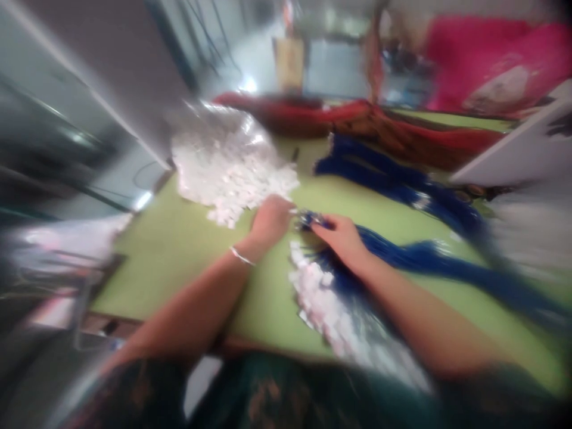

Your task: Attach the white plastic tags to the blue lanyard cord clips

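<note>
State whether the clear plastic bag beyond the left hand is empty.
Not empty: small white pieces show inside the bag; how full, I cannot tell.

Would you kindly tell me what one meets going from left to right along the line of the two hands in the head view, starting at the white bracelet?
Thin white bracelet, left hand, bunched dark blue cord ends with silvery tips, right hand, long dark blue strands.

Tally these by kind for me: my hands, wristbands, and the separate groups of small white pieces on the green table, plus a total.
Hands: 2 (left hand, right hand)
Wristband: 1
White groups: 2 (far pile, near cluster)
Total: 5
</note>
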A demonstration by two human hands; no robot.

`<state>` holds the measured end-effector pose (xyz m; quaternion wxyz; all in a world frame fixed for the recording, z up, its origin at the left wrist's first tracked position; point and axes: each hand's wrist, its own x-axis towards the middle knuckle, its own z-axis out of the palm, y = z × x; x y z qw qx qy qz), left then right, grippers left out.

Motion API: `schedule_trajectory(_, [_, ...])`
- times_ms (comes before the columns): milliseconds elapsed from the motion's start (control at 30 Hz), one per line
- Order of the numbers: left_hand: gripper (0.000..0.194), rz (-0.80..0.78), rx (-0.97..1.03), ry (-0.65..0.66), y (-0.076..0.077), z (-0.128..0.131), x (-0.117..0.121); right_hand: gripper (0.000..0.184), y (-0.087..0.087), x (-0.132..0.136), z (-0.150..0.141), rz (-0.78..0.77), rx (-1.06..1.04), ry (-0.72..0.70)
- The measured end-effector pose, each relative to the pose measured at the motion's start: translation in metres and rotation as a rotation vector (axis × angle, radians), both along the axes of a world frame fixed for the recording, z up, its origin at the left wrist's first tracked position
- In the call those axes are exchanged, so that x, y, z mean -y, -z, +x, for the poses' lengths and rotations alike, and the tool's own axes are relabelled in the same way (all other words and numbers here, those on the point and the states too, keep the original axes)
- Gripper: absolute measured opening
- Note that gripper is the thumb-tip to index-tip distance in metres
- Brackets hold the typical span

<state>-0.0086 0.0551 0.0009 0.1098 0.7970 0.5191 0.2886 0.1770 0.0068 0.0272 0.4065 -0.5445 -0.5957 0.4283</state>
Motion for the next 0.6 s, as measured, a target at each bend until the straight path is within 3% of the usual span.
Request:
schedule_trajectory(100, [0.024, -0.066, 0.217, -0.072, -0.007, -0.005, 0.012, 0.019, -0.002, 0.001, -0.001, 0.018, 0.026, 0.019])
schedule_trajectory(267, [0.027, -0.605, 0.775, 0.006, -0.013, 0.000, 0.036, 0.019, -0.003, 0.004, -0.002, 0.070, 0.099, 0.040])
schedule_trajectory(367, [0.027, -0.829, 1.019, 0.071, -0.012, 0.008, 0.040, 0.015, -0.001, 0.008, -0.003, 0.130, 0.094, 0.048])
schedule_trajectory(600, [0.018, -0.948, 1.136, 0.120, -0.020, 0.014, 0.041, 0.012, 0.008, 0.008, -0.004, 0.238, 0.146, 0.038])
